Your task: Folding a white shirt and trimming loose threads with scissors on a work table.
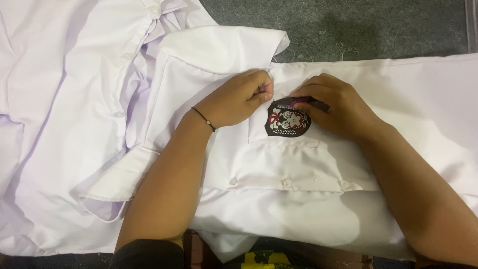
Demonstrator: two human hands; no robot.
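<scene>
A white shirt lies spread before me with a dark shield-shaped badge on its chest pocket. My left hand, a thin black band at its wrist, pinches the pocket fabric just left of the badge's top edge. My right hand rests on the shirt at the badge's upper right and grips a small dark tool with a pink part, its tip at the badge's top edge. The tool's shape is mostly hidden by my fingers.
More white shirts lie piled at the left, one with a row of buttons. Grey carpet with stray threads shows at the top. A row of buttons runs below the pocket. Something yellow and black lies at the bottom edge.
</scene>
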